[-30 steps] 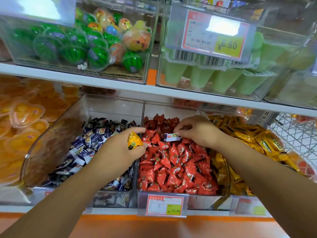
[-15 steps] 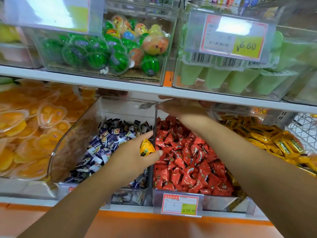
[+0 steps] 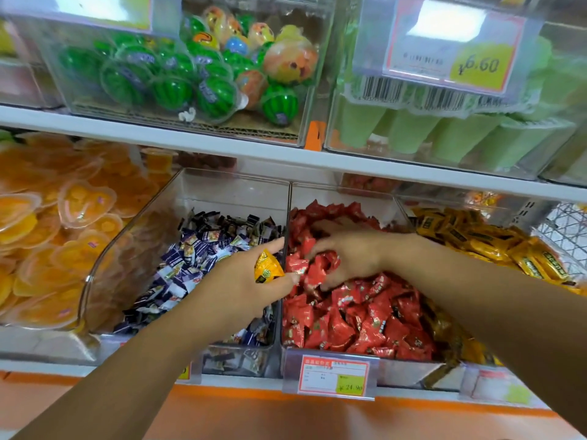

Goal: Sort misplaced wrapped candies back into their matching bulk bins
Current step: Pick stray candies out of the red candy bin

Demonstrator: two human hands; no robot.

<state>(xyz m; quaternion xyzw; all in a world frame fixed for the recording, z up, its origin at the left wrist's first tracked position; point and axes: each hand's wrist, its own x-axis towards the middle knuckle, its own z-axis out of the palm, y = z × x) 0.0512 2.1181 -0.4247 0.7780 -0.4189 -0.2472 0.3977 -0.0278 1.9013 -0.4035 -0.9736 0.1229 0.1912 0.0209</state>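
Three clear bins point(image 3: 222, 192) line the lower shelf's point(image 3: 47, 365) front edge: blue candies point(image 3: 190, 265), red candies point(image 3: 365, 315), yellow candies point(image 3: 482, 246) rightmost. The left grip point(image 3: 241, 287) pinches a yellow candy point(image 3: 267, 268) over the divider point(image 3: 288, 214) between blue and red, long axis about upright, narrow end up. The right grip point(image 3: 352, 252) lies spread in the red pile, fingertips buried: holding or not, I cannot tell. The forearms point(image 3: 152, 360) cover parts of the bins' fronts.

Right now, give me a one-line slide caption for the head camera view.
Left hand pinches a yellow wrapped candy while the right hand reaches into the red candies.
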